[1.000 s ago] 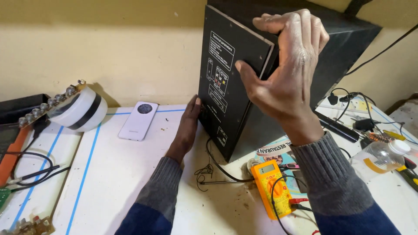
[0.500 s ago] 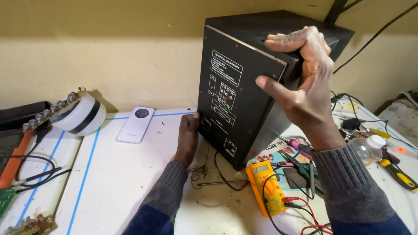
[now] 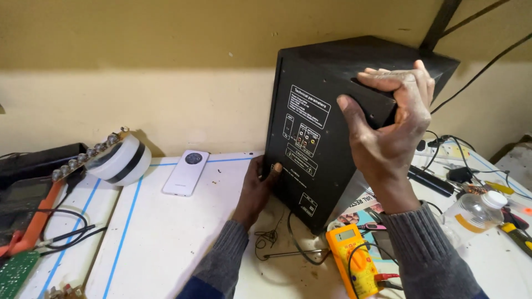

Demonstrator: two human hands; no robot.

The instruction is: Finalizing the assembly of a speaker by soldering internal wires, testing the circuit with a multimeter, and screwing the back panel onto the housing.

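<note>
Your right hand (image 3: 388, 133) is clamped on the top edge of the black speaker box (image 3: 327, 138), tilted on the surface (image 3: 166, 238), left hand (image 3: 257, 188) curled round its lower corner: keep both grips firm, mind the multimeter (image 3: 354, 266).

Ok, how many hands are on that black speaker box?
2: left hand at the black speaker box's lower left edge, right hand gripping its top right edge. None seem hidden.
</note>
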